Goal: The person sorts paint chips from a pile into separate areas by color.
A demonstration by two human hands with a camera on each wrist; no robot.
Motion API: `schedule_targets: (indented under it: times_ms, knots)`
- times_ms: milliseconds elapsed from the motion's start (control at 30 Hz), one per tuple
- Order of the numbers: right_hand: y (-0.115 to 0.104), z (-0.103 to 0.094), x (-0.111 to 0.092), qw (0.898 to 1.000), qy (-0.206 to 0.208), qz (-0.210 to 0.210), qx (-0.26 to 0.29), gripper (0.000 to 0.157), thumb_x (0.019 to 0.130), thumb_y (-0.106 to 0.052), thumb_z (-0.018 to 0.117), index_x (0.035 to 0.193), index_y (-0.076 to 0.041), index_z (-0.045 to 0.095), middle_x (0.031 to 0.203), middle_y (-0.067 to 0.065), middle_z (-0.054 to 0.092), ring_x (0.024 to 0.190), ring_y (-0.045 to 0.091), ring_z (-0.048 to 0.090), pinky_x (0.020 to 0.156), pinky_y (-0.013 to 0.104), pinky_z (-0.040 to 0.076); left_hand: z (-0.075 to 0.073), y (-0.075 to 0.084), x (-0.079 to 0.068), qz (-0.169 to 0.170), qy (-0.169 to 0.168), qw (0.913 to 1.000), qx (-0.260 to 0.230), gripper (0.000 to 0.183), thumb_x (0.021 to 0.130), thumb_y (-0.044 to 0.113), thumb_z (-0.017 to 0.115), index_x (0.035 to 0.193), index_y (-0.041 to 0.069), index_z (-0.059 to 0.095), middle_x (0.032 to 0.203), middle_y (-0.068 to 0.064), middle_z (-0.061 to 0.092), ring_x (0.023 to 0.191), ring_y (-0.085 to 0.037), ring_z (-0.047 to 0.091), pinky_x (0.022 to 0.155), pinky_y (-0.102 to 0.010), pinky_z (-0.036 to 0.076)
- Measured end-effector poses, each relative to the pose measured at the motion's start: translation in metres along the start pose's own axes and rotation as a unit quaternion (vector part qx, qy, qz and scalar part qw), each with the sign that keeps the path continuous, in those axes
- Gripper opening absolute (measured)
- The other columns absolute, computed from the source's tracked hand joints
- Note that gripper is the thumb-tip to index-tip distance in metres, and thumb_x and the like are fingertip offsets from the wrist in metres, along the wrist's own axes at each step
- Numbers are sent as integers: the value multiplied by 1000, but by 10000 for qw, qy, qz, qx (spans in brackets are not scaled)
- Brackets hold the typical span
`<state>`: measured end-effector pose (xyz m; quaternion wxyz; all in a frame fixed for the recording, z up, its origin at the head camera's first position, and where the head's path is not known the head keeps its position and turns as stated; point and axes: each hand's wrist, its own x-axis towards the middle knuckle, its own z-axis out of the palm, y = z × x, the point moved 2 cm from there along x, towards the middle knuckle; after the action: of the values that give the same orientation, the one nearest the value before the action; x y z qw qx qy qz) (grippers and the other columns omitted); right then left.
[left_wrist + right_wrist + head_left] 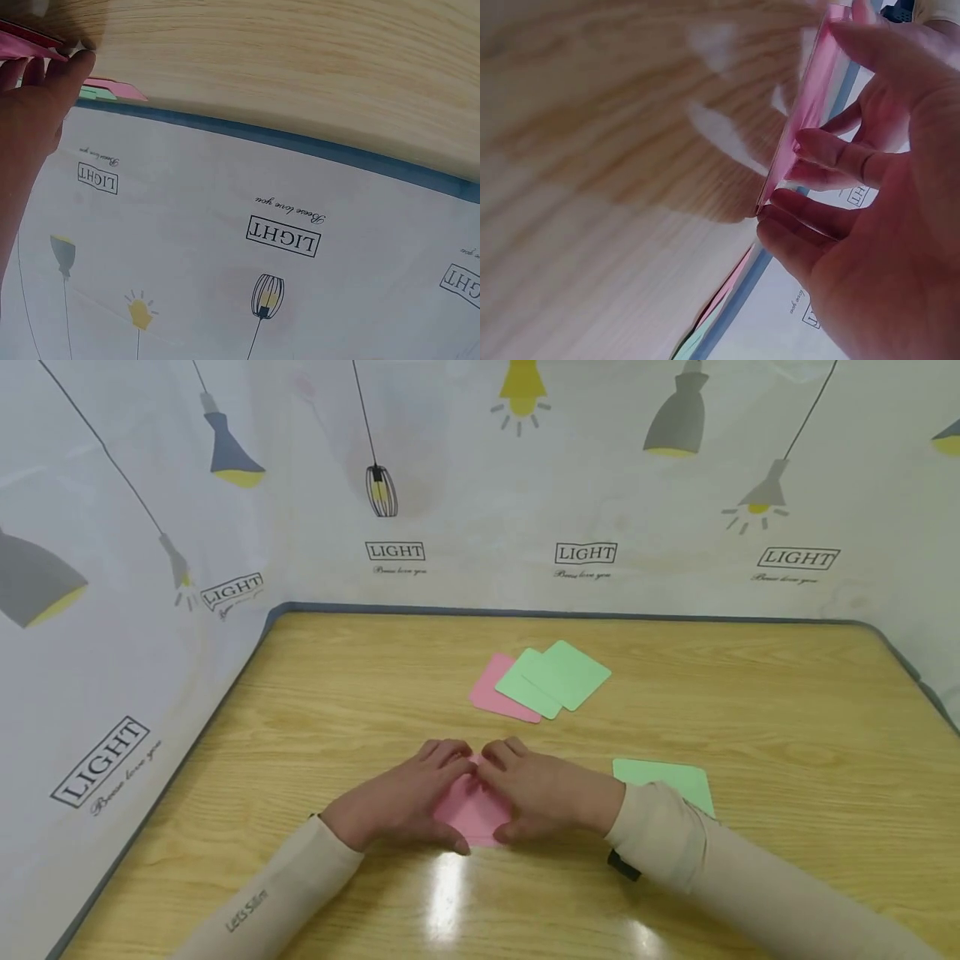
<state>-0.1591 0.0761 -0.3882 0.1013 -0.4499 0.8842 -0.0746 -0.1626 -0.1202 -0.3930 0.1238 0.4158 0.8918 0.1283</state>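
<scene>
A pink paper sheet (472, 814) lies between my two hands at the front middle of the table, partly covered by them. My left hand (405, 795) holds its left side, fingers bent at the far edge and thumb near the front edge. On the other side my right hand (551, 789) holds the sheet the same way. In the right wrist view, bent fingertips (769, 217) touch the far end of the pink sheet (810, 112), with the thumb at its near end. The left wrist view catches only part of the left hand (34, 112) at the pink edge.
Behind the hands, two overlapping green cards (566, 675) lie partly over a pink card (498, 692). Another green card (663, 774) sits by the right forearm, which partly hides it. White lamp-patterned sheeting (480, 510) stands around the wooden table (360, 677).
</scene>
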Motion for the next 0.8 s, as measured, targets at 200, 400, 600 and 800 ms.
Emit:
schedule_targets:
  times_ms: [200,400,600,800]
  knots:
    - [0,-1,0,9999,-54,-44,-139,79,86,-46,71,147,-7,41,143,15,40,128,30,38,103,36,40,0,-1,-2,-45,44,9999,-90,69,84,48,75,139,15,49,147,-10,35,135,-25,30,106,-40,37]
    - [0,0,-1,9998,-54,5,-214,81,85,-48,72,147,-6,42,143,15,41,129,30,39,104,38,39,1,-1,-3,-214,-29,9993,-321,70,84,46,75,142,17,48,150,-8,32,137,-24,27,105,-41,38]
    - [0,1,-1,9998,32,-10,-195,72,84,-47,72,138,-5,49,143,15,42,128,28,39,102,37,42,2,-1,-3,-220,62,9995,-194,70,83,48,75,141,17,49,149,-8,33,136,-24,29,105,-42,37]
    - [1,0,-3,9993,107,-125,-327,67,85,-47,71,132,-4,52,141,15,43,126,28,41,102,36,41,0,-1,-3,-314,18,9993,-210,64,87,48,71,138,16,51,148,-7,35,136,-23,31,107,-40,35]
